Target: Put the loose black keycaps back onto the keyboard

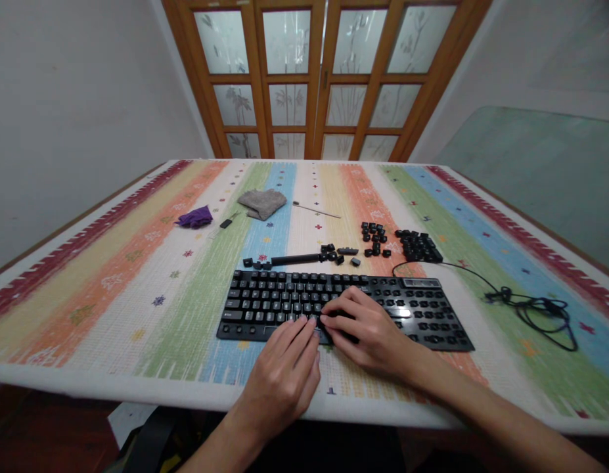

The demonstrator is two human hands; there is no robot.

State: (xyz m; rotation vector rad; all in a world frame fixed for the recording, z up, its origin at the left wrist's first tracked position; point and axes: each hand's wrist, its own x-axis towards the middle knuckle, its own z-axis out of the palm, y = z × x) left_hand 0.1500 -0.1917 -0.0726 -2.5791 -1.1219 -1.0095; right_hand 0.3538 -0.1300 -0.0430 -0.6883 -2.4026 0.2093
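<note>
A black keyboard lies on the table in front of me, with keycaps on its left and middle part and bare switches on its right part. My left hand rests at the keyboard's lower middle, fingers stretched out and their tips touching the bottom rows. My right hand leans over the keys just right of it, fingers curled and tips drawn together at the lower rows. Whatever those fingertips pinch is hidden. The two hands' fingertips nearly meet.
Loose black keycaps and a denser keycap group lie behind the keyboard, beside a long black bar. Farther back are a grey cloth, a purple cloth, a small brush and a small black-ended tool. A coiled cable lies right.
</note>
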